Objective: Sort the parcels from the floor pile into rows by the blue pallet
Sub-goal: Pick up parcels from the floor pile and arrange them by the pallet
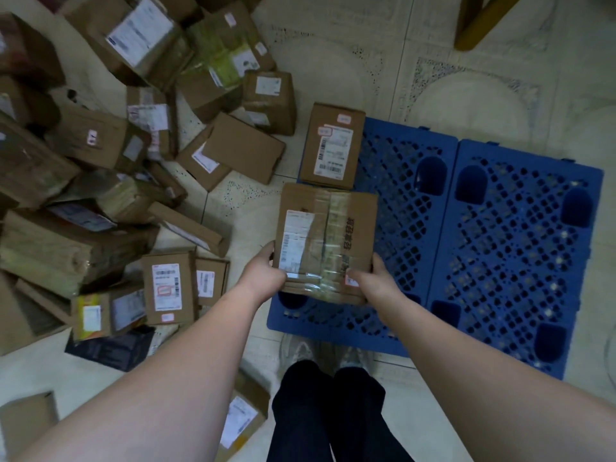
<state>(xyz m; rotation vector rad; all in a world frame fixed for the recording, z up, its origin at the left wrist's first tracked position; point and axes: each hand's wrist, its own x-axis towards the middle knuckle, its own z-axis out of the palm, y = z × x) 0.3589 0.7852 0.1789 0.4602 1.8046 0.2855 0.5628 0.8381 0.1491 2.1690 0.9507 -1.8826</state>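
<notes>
I hold a taped cardboard parcel (pixel 328 235) with a white label over the left edge of the blue pallet (pixel 493 248). My left hand (pixel 265 275) grips its near left corner, and my right hand (pixel 375 281) grips its near right corner. Another labelled parcel (pixel 331 146) lies flat on the pallet's far left corner, just beyond the held one. The floor pile (pixel 110 161) of several brown boxes spreads across the left half of the view.
My legs and shoes (pixel 326 395) stand at the pallet's near edge. A small box (pixel 241 418) lies by my left foot. A yellow wooden furniture leg (pixel 480 21) stands at the top right. Tiled floor (pixel 450 88) shows beyond the pallet.
</notes>
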